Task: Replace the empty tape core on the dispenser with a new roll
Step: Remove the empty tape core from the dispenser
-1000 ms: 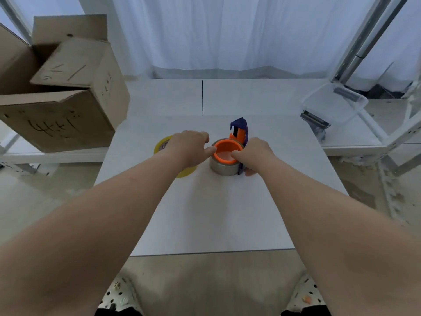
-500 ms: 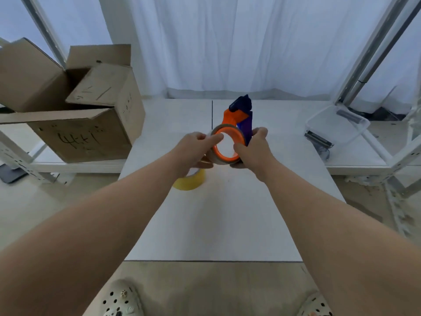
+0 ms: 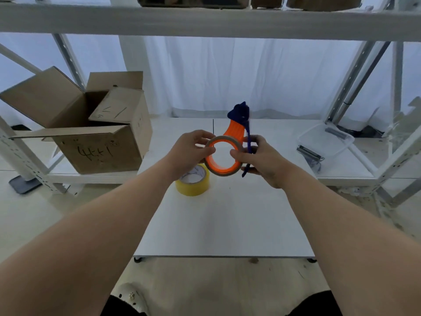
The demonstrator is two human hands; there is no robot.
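Note:
I hold the orange and dark blue tape dispenser (image 3: 237,126) upright above the white table (image 3: 227,224). A thin brown cardboard core (image 3: 224,174) sits around its orange hub. My left hand (image 3: 190,150) pinches the core's left rim with thumb and fingers. My right hand (image 3: 258,158) grips the dispenser's right side, thumb across the ring's edge. A new yellow tape roll (image 3: 193,184) lies flat on the table just below my left hand, partly hidden by my wrist.
An open cardboard box (image 3: 91,131) stands on a low shelf at the left. A clear plastic tub (image 3: 325,142) with metal parts sits at the right. White metal shelving frames surround the table, with a shelf beam (image 3: 205,21) overhead.
Both hands lifted the dispenser from the table and turned it upright, its ring now facing me. The camera tilted up, bringing the overhead shelf into sight. The yellow roll stayed put.

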